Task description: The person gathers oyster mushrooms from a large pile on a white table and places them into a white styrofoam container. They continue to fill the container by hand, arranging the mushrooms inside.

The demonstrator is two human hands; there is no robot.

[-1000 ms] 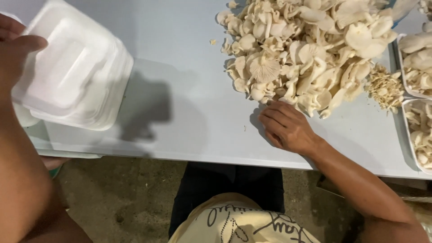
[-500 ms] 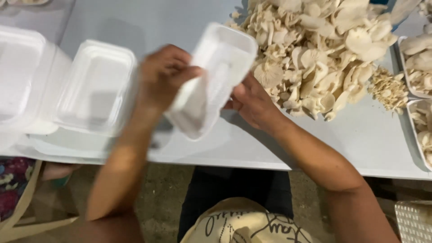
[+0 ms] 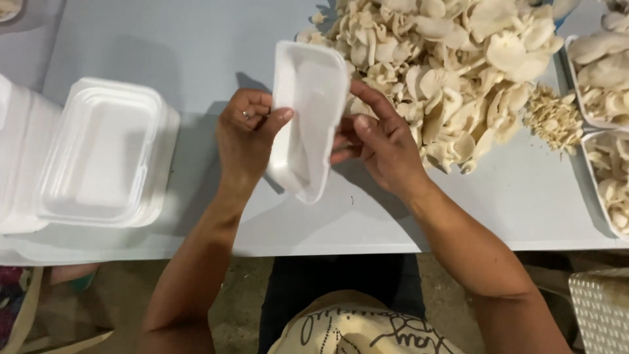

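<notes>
Tray stack: a pile of white foam trays [image 3: 105, 154] sits at the left edge of the frame on the pale grey table [image 3: 170, 59]; the exact count in the pile cannot be told.
Left hand: the left hand [image 3: 246, 134] is left of centre, forearm rising from the bottom edge, thumb pressed on the inner face and fingers curled behind, grasping the left rim of one foam tray.
Held tray: one white foam tray [image 3: 308, 118], tilted on edge above the table at centre, between both hands.
Right hand: the right hand [image 3: 380, 141] is just right of it, fingers spread and touching its right rim.
Mushrooms: one big heap of pale mushrooms [image 3: 445, 65] lies upper right.
Filled trays: two trays of mushrooms [image 3: 606, 98] sit at the right edge.
</notes>
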